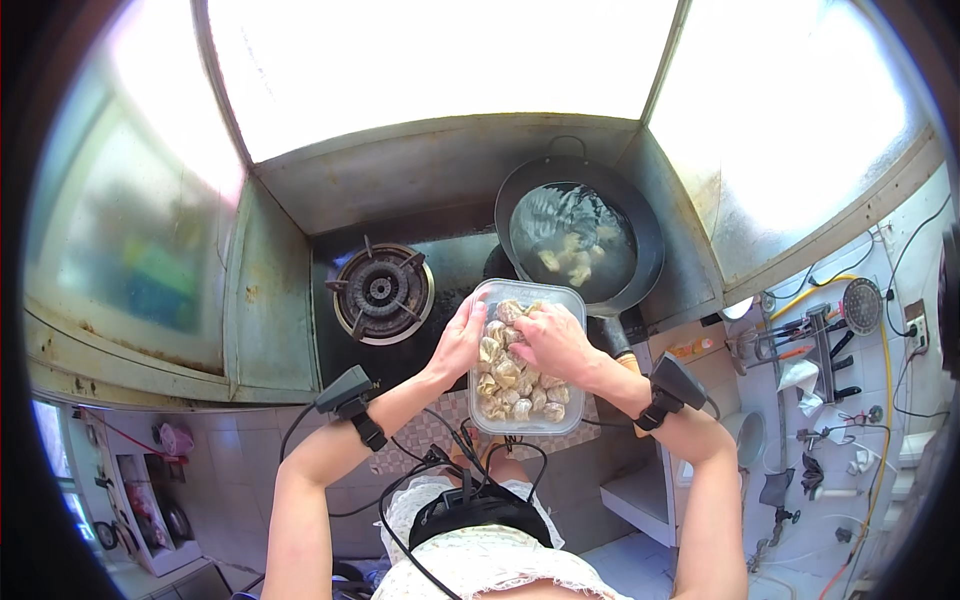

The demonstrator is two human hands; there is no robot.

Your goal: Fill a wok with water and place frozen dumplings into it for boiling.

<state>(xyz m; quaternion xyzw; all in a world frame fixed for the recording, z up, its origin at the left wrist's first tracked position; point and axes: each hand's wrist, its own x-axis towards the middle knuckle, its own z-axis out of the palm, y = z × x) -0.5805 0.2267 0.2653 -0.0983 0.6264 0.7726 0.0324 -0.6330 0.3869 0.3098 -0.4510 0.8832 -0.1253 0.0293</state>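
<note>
A clear plastic container [478, 416] of wrapped dumplings, wonton-like in shape [507, 373], is held over the front of the stove. My left hand [460, 341] grips its left side, with the fingers along the wall. My right hand [553, 340] reaches into the upper right of the container, its fingertips among the dumplings. Whether a dumpling is pinched there is not clear. Beyond the container stands a dark wok [651, 251] with water, and several pale dumplings [576, 261] lie in the water.
Left of the wok is a bare gas burner [381, 288] on the black stove top [442, 259]. Metal panels [442, 176] wall the stove at the back and sides. The wok's wooden handle [628, 363] points towards me, under my right forearm. Knives [846, 364] hang on the right wall.
</note>
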